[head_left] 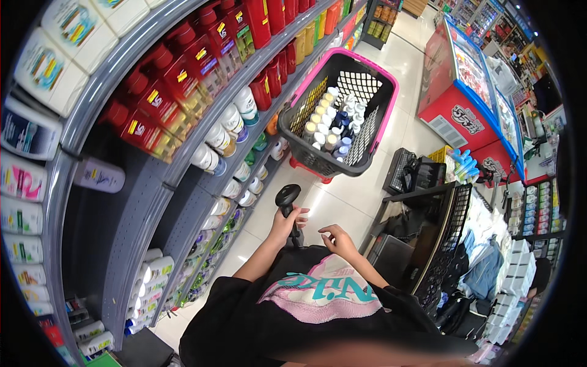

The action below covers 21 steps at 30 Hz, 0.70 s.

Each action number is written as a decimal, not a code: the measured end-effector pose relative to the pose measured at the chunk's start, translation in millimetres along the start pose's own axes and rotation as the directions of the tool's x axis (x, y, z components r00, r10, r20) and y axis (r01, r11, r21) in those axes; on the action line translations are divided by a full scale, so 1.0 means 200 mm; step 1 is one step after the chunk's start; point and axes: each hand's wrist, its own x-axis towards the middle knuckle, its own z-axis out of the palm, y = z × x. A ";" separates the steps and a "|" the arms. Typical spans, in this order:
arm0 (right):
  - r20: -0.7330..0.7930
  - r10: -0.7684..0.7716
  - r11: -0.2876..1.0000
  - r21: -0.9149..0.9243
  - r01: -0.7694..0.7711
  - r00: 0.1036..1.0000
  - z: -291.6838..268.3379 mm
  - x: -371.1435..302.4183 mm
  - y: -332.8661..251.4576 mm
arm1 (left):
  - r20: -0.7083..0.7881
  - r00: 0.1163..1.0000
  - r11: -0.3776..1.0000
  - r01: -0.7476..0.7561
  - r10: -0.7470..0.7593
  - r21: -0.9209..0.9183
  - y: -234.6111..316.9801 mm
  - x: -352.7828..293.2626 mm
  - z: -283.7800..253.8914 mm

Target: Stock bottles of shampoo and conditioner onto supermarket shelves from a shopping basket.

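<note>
My left hand point(285, 226) is wrapped round the handle of a black handheld barcode scanner point(287, 196), held upright in front of my body. To its right, my right hand point(339, 240) hovers near my shirt, fingers loosely bent and a little apart, with nothing visible in it. Ahead stands a dark shopping basket point(293, 151) with a pink rim, on a red base. Several small bottles point(330, 125) with white, yellow and blue caps stand inside it.
Along the left runs a grey shelf point(150, 178) with red pump bottles point(177, 68) and white tubs point(231, 120). A lone bottle point(99, 175) stands on one shelf. A red and blue chest freezer point(455, 116) is at far right, and a dark table point(397, 214) with clothes point(480, 269) nearer.
</note>
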 end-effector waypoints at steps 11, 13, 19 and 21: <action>-0.068 0.088 0.996 -0.019 -0.090 0.994 -0.28 0.48 -0.14 | 0.177 0.984 0.999 0.025 -0.031 0.038 0.36 0.51 0.13; -0.025 0.105 0.994 -0.007 -0.105 0.994 -0.30 0.55 -0.15 | 0.225 0.974 1.000 0.010 -0.013 0.015 0.40 0.55 0.15; -0.055 0.166 0.963 0.222 -0.150 0.985 -0.34 0.71 -0.25 | 0.262 0.964 0.999 -0.037 0.039 -0.011 0.47 0.62 0.24; -0.060 0.082 0.989 0.131 -0.074 0.995 -0.37 0.78 -0.25 | 0.304 0.950 0.997 -0.058 0.068 -0.040 0.47 0.63 0.28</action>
